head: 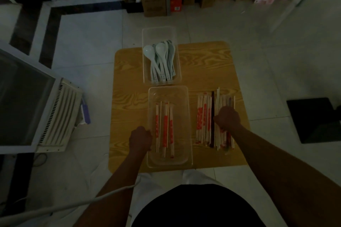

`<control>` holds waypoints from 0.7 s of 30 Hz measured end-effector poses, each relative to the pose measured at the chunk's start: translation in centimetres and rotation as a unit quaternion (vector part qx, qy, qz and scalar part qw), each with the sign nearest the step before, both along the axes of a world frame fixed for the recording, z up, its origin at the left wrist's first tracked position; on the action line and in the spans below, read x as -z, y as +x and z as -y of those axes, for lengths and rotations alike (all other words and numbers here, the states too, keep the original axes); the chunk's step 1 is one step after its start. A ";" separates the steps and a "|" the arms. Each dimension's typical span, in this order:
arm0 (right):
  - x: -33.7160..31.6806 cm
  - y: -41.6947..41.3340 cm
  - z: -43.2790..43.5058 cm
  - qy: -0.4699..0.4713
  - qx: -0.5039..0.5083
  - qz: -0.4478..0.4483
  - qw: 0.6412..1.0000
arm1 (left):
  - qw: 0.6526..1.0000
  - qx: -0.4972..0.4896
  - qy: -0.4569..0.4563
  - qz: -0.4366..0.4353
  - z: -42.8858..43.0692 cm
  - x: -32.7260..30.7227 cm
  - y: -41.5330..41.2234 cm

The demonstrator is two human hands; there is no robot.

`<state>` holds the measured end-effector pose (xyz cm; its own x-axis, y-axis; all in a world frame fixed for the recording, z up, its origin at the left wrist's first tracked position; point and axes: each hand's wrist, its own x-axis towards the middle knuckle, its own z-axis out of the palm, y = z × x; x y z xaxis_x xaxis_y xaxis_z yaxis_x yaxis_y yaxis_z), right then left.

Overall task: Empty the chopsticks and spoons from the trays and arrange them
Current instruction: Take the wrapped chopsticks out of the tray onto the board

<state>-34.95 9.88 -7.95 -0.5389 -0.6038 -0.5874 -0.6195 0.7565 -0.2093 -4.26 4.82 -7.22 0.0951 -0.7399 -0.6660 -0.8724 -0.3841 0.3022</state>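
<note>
All positions below are given relative to the chopstick tray (168, 96).

1. **Left of the tray.** The left hand (140, 139) sits against the tray's left wall, toward its near end. Its grip is closed, with the fingers curled at the rim. We judge that it steadies the tray, but the dim light hides the exact contact.

2. **Inside the tray.** A few wrapped chopsticks (165, 129) lie flat on the tray floor. Their long axis runs near to far, parallel to the tray's long walls. We cannot tell which end is the tip.

3. **Behind the tray.** The spoon tray (158, 37) stands just beyond the far wall and is full of spoons (162, 62). The bowls point away from the person and the handles point back toward the chopstick tray.

4. **Right of the tray.** A pile of chopsticks (204, 118) lies on the surface (129, 88). The sticks lie side by side on the same near-to-far axis, with uneven ends.

5. **Over the right half of that pile.** The right hand (227, 118) has its grip closed round a bundle of sticks.

**Step in hand.** We judge that the chopsticks are being moved from tray to surface and that most are already out. The spoons are not yet started.

**Next move.** We set the bundle down parallel to the pile and square the ends. We then reach back into the tray, where the flat-lying sticks call for a fingertip pinch.
</note>
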 end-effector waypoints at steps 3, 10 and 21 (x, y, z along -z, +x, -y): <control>0.9 0.3 0.2 -0.001 0.004 -0.014 1.000 | 1.000 0.003 0.001 0.004 0.1 0.1 0.0; 1.4 0.5 0.4 0.005 0.033 -0.021 0.999 | 1.000 0.015 0.002 0.000 0.2 -0.2 -0.3; -0.3 0.0 0.8 -0.016 0.038 -0.013 0.999 | 0.999 0.028 0.011 0.016 0.3 -0.7 -0.5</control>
